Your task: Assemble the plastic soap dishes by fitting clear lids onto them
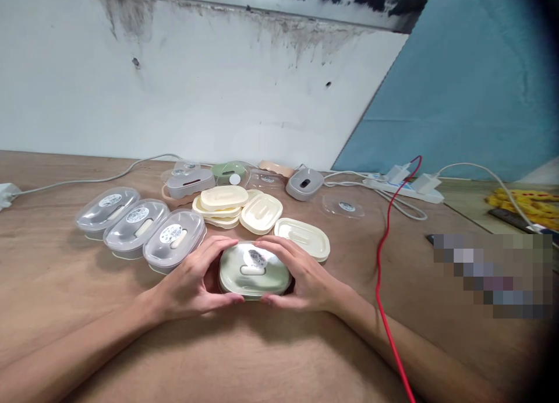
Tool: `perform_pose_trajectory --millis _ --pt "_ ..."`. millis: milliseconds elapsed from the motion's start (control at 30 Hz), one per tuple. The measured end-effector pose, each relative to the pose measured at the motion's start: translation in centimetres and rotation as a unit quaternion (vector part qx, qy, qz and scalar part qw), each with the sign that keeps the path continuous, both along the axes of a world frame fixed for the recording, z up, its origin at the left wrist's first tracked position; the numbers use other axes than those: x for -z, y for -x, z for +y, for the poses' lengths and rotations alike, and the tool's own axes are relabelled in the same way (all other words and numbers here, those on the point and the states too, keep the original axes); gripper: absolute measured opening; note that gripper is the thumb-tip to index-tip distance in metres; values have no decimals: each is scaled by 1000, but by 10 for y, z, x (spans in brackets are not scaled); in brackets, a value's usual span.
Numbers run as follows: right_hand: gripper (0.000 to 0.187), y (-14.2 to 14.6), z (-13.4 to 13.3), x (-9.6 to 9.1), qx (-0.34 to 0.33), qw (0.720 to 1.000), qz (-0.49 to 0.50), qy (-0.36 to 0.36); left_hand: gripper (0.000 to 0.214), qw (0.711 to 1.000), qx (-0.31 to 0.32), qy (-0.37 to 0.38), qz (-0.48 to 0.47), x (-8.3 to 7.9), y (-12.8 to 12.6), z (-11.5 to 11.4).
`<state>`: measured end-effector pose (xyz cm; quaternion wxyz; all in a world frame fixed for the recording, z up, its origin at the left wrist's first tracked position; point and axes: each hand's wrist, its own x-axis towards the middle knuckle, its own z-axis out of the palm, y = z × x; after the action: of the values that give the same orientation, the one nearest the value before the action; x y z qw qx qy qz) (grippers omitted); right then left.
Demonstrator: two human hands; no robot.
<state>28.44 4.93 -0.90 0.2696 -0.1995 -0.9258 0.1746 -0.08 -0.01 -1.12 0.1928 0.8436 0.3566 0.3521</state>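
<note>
White wall (196,82), scuffed and stained near the top, backs a brown table (209,356); blue sheet (471,100) covers the wall's right part along a slanting edge.

Green box (271,282) sits centrally near the front, clear lid on, sticker and pale slot piece uppermost. Left hand (192,280) and right hand (312,278) grip its two ends, each curved in a half-open C: fingers over the far rim, thumbs at the near edge. Fingertips of the two hands come close along the far side; thumbs stand a little apart. Whether the box bears on the table or is slightly raised, cannot tell.

Room by side: widest toward the wearer, tabletop running from the near edge down between the forearms. Left is tight: three grey boxes (168,254) stand in a slanting row, the closest just beside the left hand. Far side tight too: stacked cream trays (223,197), plus a lone tray (303,238) partly behind the right hand. Farther back, a grey case (304,184) and a loose clear lid (343,207). Rightward, tabletop extends to a red cord (381,263), which crosses the right forearm in view. Power strip (419,191) lies well beyond.
</note>
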Motion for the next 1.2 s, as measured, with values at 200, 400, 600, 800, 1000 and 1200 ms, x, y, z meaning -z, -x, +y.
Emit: perform_pose_trajectory --millis 200,400,600,800,1000,1200 --pt "79 1 0 2 14 1000 -12 -9 83 999 -10 -25 25 -3 0 -3" --pt "77 -1 -2 3 18 998 -46 -50 83 983 -28 -141 118 -8 1 -4" --pt "77 -2 -1 3 10 997 -42 -65 85 961 -33 -235 143 -11 2 1" --pt "82 -2 -5 -2 3 997 -65 -39 86 956 -40 -253 141 -15 3 3" --pt "76 -3 -3 0 -17 999 -42 -25 86 953 -56 -252 159 -10 8 2" --pt "72 -2 -3 -2 -21 999 -39 -26 87 948 -76 -250 181 -7 7 -1"
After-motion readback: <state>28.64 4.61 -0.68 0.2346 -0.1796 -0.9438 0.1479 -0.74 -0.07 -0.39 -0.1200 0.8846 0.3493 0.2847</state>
